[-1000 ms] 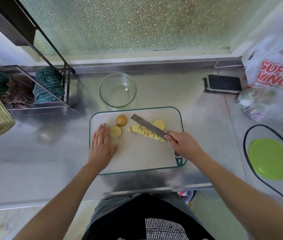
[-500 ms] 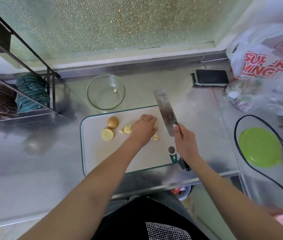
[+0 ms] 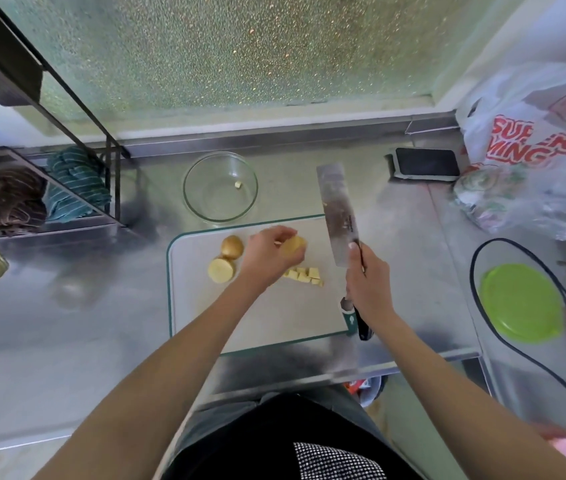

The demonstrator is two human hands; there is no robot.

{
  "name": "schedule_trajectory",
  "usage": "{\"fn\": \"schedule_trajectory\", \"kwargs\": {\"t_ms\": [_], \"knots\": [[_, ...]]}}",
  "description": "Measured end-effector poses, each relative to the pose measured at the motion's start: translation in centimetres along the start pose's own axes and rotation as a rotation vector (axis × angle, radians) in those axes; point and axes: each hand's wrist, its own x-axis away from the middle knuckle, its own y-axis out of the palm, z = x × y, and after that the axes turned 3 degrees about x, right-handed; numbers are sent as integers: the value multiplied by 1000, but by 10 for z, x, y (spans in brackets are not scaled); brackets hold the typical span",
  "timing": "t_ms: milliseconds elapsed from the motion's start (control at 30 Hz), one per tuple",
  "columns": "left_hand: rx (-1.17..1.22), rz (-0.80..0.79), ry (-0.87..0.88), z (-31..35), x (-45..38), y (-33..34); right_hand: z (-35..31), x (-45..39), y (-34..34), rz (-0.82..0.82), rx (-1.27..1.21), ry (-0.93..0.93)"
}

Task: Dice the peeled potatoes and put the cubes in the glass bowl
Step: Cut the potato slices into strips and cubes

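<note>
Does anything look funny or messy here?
Nothing is spilled or broken. One small oddity: a tiny bit of potato sticks to the flat of the cleaver, and a lone cube sits in the glass bowl.

Stainless steel table (image 3: 67,358); frosted, speckled window pane (image 3: 222,53) behind, daylit; black metal shelf rack (image 3: 77,98) at left, holding folded cloths (image 3: 73,183).

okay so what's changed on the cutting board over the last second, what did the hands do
The left hand left the board's left side, reached right and picked up a potato slice. The right hand, gripping the cleaver throughout, lifted it off the cubes and swung the blade to point away. The two potato pieces and glass bowl stayed put.
</note>
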Motion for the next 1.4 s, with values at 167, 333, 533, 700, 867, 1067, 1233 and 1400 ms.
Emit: {"fn": "schedule_trajectory", "kwargs": {"t_ms": [167, 333, 533, 700, 867, 1067, 1233, 1400], "knots": [[-563, -267, 650, -64, 57, -16, -4, 9, 17, -76, -15, -6], [-597, -244, 652, -82, 62, -32, -12, 15, 29, -127, 28, -81], [-604, 86, 31, -85, 51, -56, -11, 26, 35, -101, 22, -46], [-614, 49, -48, -83, 45, -47, -7, 37, 37, -97, 45, 16], [-544, 87, -30, -71, 41, -62, -9, 42, 38, -104, 75, -5], [-238, -61, 142, -48, 69, -47, -13, 44, 47, -92, 33, 7], [-368, -313, 212, -67, 79, -28, -8, 49, 45, -67, 36, 30], [-307, -212, 184, -73, 85, -26, -2, 56, 41, -56, 39, 20]]}}
